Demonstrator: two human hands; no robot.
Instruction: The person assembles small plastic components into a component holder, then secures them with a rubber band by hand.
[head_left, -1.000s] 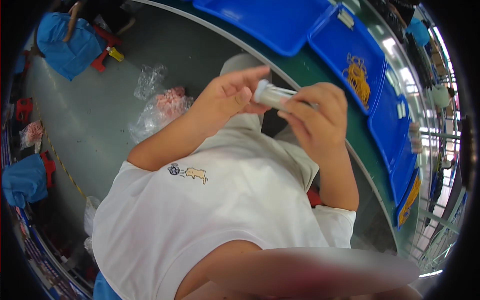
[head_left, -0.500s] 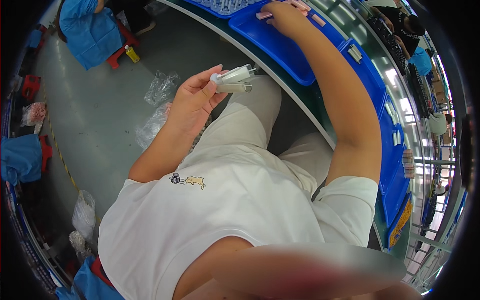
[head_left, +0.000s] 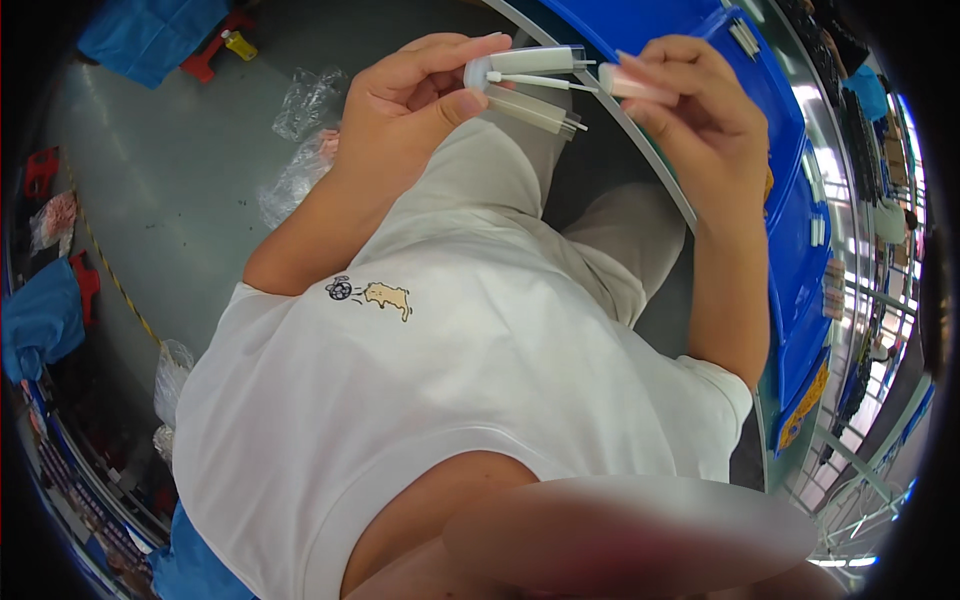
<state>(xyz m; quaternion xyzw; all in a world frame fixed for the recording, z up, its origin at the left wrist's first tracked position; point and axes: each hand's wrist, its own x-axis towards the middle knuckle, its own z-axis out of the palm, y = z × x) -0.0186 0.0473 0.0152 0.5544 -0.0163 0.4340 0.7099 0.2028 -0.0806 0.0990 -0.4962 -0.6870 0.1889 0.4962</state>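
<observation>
My left hand [head_left: 410, 105] is closed around a round white cap piece [head_left: 478, 73], held above my thighs. From that piece stick out a white tube with a clear end [head_left: 530, 60], a beige tube with a clear end [head_left: 530, 110] and a thin white applicator wand [head_left: 545, 83] between them. In my right hand [head_left: 700, 110] a pale pink tube [head_left: 630, 87] is pinched between thumb and fingers. Its end points at the tip of the bare wand, very close to it; whether they touch I cannot tell.
Blue trays [head_left: 795, 300] line the curved table to the right, with several thin white tubes [head_left: 744, 38] in one. The table's metal edge [head_left: 657, 165] runs beside my right forearm. Clear plastic bags [head_left: 290, 185], a yellow bottle [head_left: 239, 43] and red stools [head_left: 41, 172] are on the floor.
My right hand has come back from the far tray with a pale pink tube, to beside the left hand. The left hand has risen slightly, and the bare wand now shows.
</observation>
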